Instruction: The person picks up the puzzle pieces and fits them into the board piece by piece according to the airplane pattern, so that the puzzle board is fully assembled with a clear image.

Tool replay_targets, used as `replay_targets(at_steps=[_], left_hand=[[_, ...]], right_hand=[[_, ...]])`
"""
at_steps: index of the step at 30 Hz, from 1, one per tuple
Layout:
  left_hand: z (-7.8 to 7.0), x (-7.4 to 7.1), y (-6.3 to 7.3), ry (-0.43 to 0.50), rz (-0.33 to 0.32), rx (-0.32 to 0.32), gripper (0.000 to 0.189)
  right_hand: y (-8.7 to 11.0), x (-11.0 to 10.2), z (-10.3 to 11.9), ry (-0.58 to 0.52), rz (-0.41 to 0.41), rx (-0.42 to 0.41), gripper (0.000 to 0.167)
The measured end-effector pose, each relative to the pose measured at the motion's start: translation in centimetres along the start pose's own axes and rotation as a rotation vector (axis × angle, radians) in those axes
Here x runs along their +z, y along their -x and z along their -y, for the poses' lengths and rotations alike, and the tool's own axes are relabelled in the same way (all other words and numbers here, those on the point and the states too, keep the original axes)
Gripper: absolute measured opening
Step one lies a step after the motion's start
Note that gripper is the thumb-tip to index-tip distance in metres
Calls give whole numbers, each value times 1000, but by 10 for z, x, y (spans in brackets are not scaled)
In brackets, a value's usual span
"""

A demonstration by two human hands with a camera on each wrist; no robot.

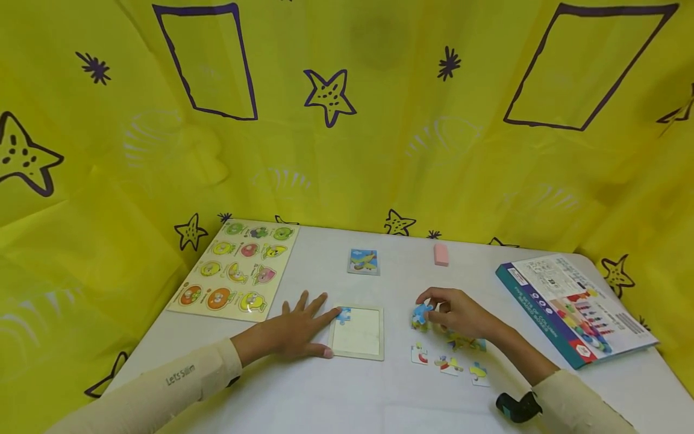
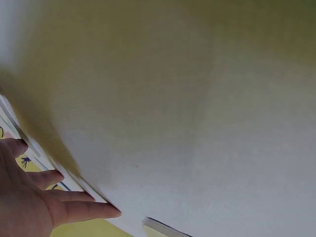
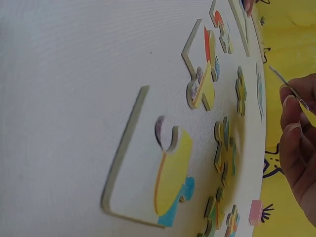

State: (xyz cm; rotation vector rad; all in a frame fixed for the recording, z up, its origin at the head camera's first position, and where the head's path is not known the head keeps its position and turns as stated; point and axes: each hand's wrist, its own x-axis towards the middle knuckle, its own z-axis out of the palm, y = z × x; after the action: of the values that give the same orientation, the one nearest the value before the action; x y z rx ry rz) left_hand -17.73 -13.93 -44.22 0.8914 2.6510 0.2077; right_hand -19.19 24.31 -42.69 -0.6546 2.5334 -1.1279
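My left hand (image 1: 297,330) lies with fingers spread at the left side of a pale square puzzle tray (image 1: 362,339). Its index fingertip touches a blue puzzle piece (image 1: 344,315) in the tray's upper left corner, and the thumb rests by the lower left edge. To the right of the tray, my right hand (image 1: 461,312) pinches another blue puzzle piece (image 1: 420,314) above the table; the right wrist view catches this held piece (image 3: 289,86) edge-on. Loose puzzle pieces (image 1: 448,364) lie below that hand, several partly hidden by it. One white, yellow and blue corner piece (image 3: 173,177) looms close in the right wrist view.
A fruit picture board (image 1: 233,268) lies at the left. Farther back are a small picture card (image 1: 364,261) and a pink block (image 1: 441,255). A flat box (image 1: 577,307) sits at the right, beyond the right forearm. Yellow cloth (image 1: 379,150) hangs behind the table.
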Motion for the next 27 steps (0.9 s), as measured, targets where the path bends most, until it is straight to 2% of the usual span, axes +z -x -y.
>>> replay_targets(at_steps=[4, 18, 27], left_hand=[[0, 0, 0, 2, -3, -1, 88], [-2, -1, 1, -19, -2, -8, 89], [-2, -1, 2, -19, -1, -7, 88]], right_hand=[[-1, 1, 3, -14, 6, -5, 24], [-4, 7, 8, -65, 94, -18, 40], [-8, 15, 12, -45, 80, -44, 33]])
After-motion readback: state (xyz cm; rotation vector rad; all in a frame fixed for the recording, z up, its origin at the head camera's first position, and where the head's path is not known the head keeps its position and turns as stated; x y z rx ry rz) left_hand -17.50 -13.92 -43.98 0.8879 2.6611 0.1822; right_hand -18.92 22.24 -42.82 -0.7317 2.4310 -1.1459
